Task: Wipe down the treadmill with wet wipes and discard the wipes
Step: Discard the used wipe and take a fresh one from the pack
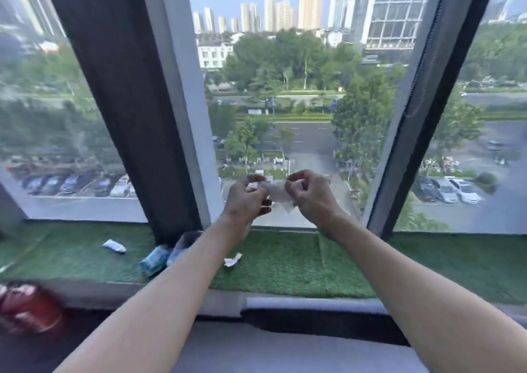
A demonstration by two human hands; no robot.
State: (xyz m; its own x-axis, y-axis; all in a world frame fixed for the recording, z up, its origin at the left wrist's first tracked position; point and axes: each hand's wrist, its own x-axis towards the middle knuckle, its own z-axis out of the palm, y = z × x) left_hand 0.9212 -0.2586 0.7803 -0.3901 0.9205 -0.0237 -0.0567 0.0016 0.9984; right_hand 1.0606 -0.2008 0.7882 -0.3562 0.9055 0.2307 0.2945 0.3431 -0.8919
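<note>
A white wet wipe (278,194) is stretched between both hands, held up in front of the window. My left hand (246,198) pinches its left end and my right hand (309,194) pinches its right end. A torn white wrapper (232,260) lies on the green turf sill below. A blue-green wipe pack (154,261) rests on the sill to the left. The grey front edge of the treadmill (299,304) shows at the bottom, mostly hidden by my arms.
A sill of green artificial turf (385,261) runs below the window. A small white tube (114,246) lies at left, a clear bottle (184,245) by the dark window post (122,101). A blurred red object (27,308) sits at bottom left.
</note>
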